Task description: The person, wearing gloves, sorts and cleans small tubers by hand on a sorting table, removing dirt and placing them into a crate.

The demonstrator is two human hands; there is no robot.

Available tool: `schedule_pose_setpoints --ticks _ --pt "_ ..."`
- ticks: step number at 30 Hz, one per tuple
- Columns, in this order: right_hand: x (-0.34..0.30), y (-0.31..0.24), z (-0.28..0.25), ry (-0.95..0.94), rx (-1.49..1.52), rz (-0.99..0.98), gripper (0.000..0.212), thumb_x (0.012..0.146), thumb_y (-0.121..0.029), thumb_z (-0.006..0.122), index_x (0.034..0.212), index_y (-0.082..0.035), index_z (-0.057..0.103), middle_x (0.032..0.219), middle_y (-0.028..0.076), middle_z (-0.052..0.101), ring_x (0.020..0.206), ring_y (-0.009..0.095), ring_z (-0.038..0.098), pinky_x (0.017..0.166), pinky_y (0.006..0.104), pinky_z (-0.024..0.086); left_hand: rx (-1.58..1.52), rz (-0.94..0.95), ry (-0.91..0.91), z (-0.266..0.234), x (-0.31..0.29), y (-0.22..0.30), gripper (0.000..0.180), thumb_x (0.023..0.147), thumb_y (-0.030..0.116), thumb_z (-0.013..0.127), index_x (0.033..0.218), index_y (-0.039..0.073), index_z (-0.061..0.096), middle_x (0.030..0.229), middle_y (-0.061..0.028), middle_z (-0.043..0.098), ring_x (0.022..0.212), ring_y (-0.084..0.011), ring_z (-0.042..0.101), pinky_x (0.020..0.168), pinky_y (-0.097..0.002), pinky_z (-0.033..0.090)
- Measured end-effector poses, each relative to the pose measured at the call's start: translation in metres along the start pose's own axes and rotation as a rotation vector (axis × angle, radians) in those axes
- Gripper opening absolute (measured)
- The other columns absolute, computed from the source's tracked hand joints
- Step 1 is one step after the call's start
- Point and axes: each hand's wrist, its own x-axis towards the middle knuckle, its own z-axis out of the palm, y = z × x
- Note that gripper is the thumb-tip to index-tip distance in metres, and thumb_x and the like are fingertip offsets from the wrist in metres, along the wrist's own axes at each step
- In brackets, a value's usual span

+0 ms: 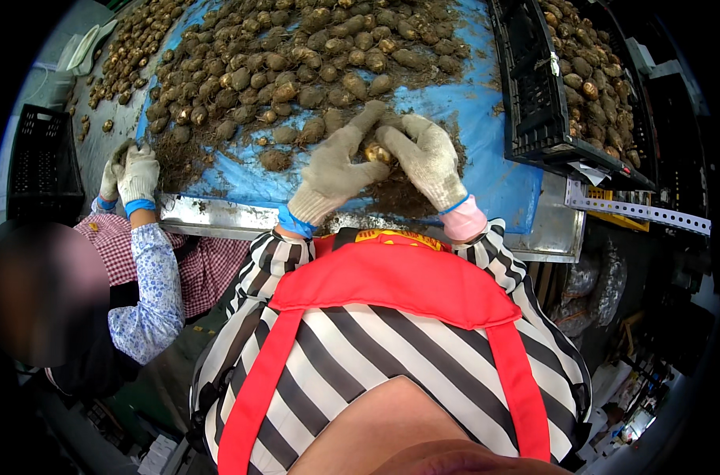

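Note:
Both my hands wear dirty pale work gloves and meet over the near part of the blue sheet. A small brown taro corm (378, 152) shows between them, a paler patch facing up. My left hand (336, 170) closes on its left side, with the thumb below it and the fingers reaching past its far side. Curled over the right side is my right hand (427, 158); its fingertips are partly hidden. Just beyond my hands lies a large heap of hairy, soil-covered taro corms (297, 67). Loose dirt and root fibres (403, 198) lie beneath my wrists.
A black crate (526, 103) full of corms stands at the right. On the left, a co-worker's gloved hands (134, 172) are over the table edge, near another black crate (43, 158). The metal table edge (210, 215) runs in front of me. More corms (130, 59) lie far left.

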Motion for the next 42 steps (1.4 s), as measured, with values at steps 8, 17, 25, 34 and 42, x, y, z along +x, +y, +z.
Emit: schedule_pose_setpoints --ticks 8,17,25,34,42 --pt "0.015 0.031 -0.001 0.013 0.437 0.135 0.030 0.099 -0.019 0.064 0.121 0.001 0.069 0.110 0.012 0.075 0.100 0.017 0.069 0.085 0.0302 0.053 0.134 -0.006 0.026 0.003 -0.001 0.007 0.090 0.076 0.006 0.078 0.156 0.002 0.037 0.153 -0.0157 0.050 0.142 -0.0236 0.046 0.119 -0.0345 0.035" --pt "-0.009 0.015 0.008 0.125 0.051 0.015 0.027 0.093 -0.023 0.069 0.113 -0.008 0.076 0.110 0.019 0.072 0.103 0.032 0.070 0.090 0.0370 0.053 -0.358 0.008 -0.034 0.004 0.006 -0.020 0.085 0.086 0.001 0.071 0.159 -0.003 0.026 0.156 -0.0156 0.043 0.139 -0.0233 0.045 0.113 -0.0335 0.040" --pt "-0.001 0.017 -0.007 0.040 0.091 -0.012 0.031 0.091 -0.018 0.068 0.119 -0.005 0.073 0.119 0.016 0.070 0.108 0.030 0.068 0.095 0.0390 0.053 0.020 -0.003 0.054 0.006 0.001 -0.015 0.092 0.085 0.009 0.076 0.160 -0.001 0.024 0.153 -0.0173 0.047 0.139 -0.0254 0.047 0.113 -0.0345 0.040" --pt "0.012 0.015 -0.004 -0.014 -0.157 0.022 0.026 0.094 -0.020 0.064 0.112 -0.004 0.074 0.114 0.017 0.071 0.110 0.032 0.066 0.096 0.0403 0.051 0.204 0.058 0.012 0.010 0.000 -0.018 0.107 0.072 0.022 0.083 0.161 0.005 0.025 0.155 -0.0198 0.046 0.142 -0.0311 0.047 0.115 -0.0367 0.040" --pt "0.011 0.033 -0.007 -0.021 -0.057 -0.245 0.026 0.090 -0.019 0.069 0.111 -0.006 0.074 0.120 0.013 0.069 0.114 0.028 0.063 0.100 0.0388 0.048 0.376 0.051 0.011 0.004 0.000 -0.008 0.109 0.072 0.023 0.082 0.162 0.007 0.022 0.154 -0.0220 0.046 0.140 -0.0340 0.049 0.114 -0.0378 0.042"
